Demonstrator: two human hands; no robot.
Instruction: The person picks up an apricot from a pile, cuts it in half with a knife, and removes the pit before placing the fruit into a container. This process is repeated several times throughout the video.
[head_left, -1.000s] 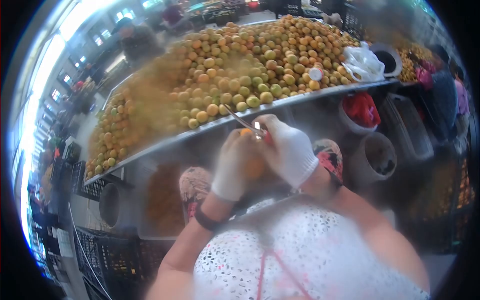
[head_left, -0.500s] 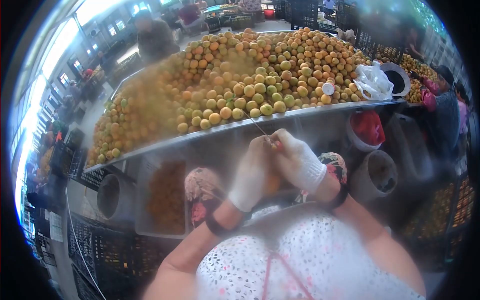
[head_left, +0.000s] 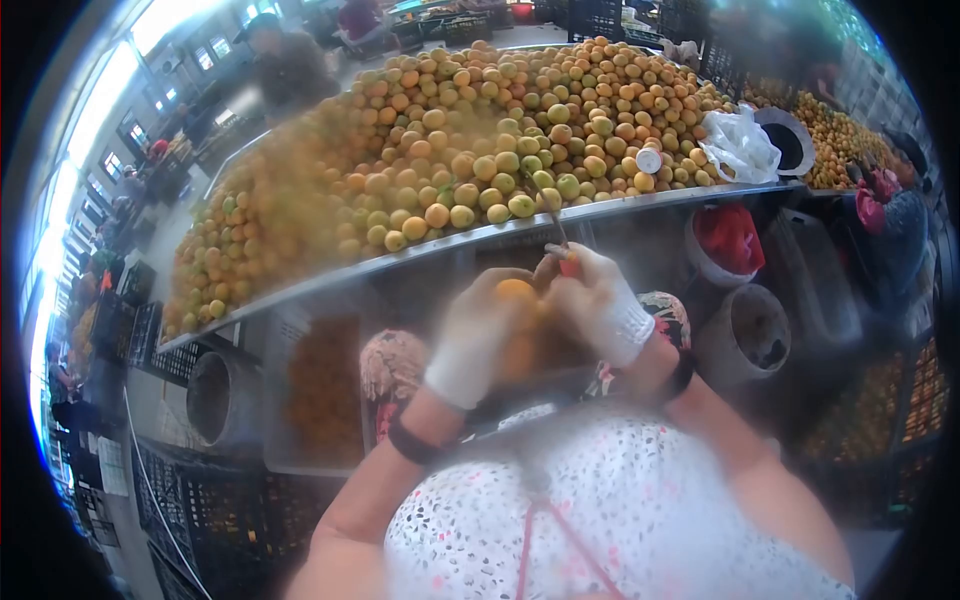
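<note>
My left hand (head_left: 472, 335), in a white glove, is closed around an apricot (head_left: 515, 291) at the middle of the view. Close beside it, my gloved right hand (head_left: 598, 305) grips a small knife (head_left: 569, 264) by its red handle. The knife's thin blade points up and away, toward the table edge. Blurred orange fruit (head_left: 522, 352) shows below and between my hands. Ahead lies a large heap of apricots (head_left: 480, 165), orange to greenish, on a metal-edged table (head_left: 440, 246).
A white plastic bag (head_left: 742, 145) and a small white round lid (head_left: 649, 160) lie on the heap's right side. Buckets (head_left: 745, 335) stand at right, another bucket (head_left: 213, 398) at left. A bin (head_left: 285, 440) of orange pieces sits left of my knees. Other people work around.
My hands have moved slightly apart. An apricot now shows in my left hand, and the knife in my right hand points more steeply upward. The view has shifted slightly.
</note>
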